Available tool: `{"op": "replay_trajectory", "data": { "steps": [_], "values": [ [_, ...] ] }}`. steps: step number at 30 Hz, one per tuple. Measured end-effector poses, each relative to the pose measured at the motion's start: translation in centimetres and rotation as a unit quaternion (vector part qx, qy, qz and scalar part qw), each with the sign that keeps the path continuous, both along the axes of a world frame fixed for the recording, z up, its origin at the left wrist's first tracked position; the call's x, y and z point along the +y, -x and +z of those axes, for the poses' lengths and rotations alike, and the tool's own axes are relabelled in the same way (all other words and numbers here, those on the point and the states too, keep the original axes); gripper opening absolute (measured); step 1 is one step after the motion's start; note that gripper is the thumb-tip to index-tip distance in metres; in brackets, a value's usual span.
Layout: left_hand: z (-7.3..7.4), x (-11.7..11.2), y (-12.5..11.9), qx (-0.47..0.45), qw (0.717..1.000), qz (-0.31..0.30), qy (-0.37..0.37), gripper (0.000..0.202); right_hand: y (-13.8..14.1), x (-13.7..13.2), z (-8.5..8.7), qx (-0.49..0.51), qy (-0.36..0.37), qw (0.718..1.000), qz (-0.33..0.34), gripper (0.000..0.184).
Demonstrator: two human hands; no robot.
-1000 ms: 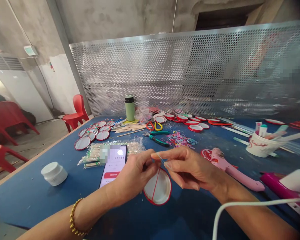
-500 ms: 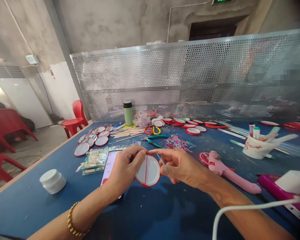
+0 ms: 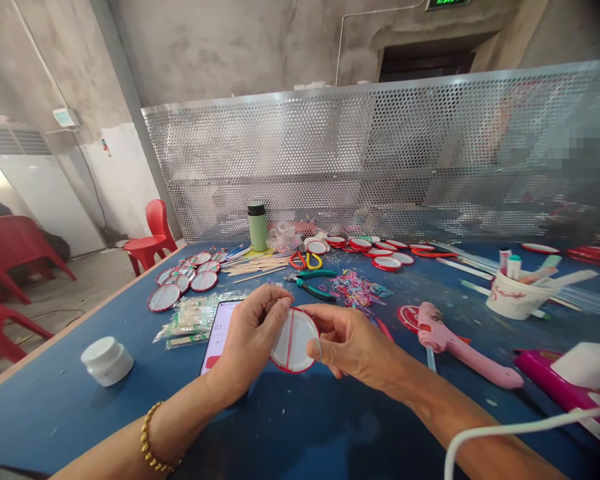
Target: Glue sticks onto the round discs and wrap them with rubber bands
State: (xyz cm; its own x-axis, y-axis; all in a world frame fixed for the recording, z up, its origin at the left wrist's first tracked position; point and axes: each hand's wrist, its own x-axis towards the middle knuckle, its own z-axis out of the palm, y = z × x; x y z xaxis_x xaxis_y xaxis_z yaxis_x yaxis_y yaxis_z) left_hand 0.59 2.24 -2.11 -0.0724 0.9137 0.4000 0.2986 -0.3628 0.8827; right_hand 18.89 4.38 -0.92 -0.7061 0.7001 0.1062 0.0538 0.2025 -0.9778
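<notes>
Held up over the blue table is a round white disc (image 3: 303, 340) with a red rim and a red line across its middle. My left hand (image 3: 255, 333) is closed on its upper left edge, thumb in front. At the right edge my right hand (image 3: 345, 340) also grips the disc, with its thumb over the face and the fingers partly hidden behind. Under my left wrist lies a lit phone (image 3: 217, 333), partly covered. Just beyond the hands are teal-handled pliers (image 3: 315, 287) and a heap of colourful small bands (image 3: 363, 290).
A pink glue gun (image 3: 460, 350) lies to the right, before a paper cup (image 3: 515, 297) of pens. A white jar (image 3: 107, 361) stands left. Farther back are red-rimmed discs (image 3: 163, 298), wooden sticks (image 3: 255, 267) and a green bottle (image 3: 257, 228). A white cable (image 3: 510, 427) crosses the right front.
My right hand has shifted left onto the disc, its thumb now over the face. The thin clear strand it pinched no longer shows plainly. My left hand keeps its hold.
</notes>
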Motion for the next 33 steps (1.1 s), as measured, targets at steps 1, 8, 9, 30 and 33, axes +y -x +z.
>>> {"op": "replay_trajectory", "data": {
  "steps": [1,8,9,30,33],
  "values": [
    [0.00,0.00,-0.02,0.001,1.000,0.003,-0.001,0.026,0.05,-0.05,-0.05,0.004,0.004,1.000,0.001,0.069],
    [-0.16,-0.14,-0.15,0.002,1.000,-0.013,0.009,0.024,0.04,-0.42,-0.09,-0.011,0.003,1.000,0.013,0.074],
    [-0.23,-0.15,-0.17,0.000,1.000,-0.012,0.007,0.024,0.06,-0.41,-0.09,-0.009,0.006,1.000,0.018,0.073],
    [-0.06,0.12,-0.14,0.002,0.999,-0.041,0.003,0.020,0.50,-0.82,-0.03,-0.004,0.008,1.000,0.025,0.060],
    [-0.06,0.15,-0.10,0.020,0.999,-0.039,0.000,0.021,0.70,-0.92,0.00,-0.002,0.007,1.000,0.018,0.056]
  ]
}}
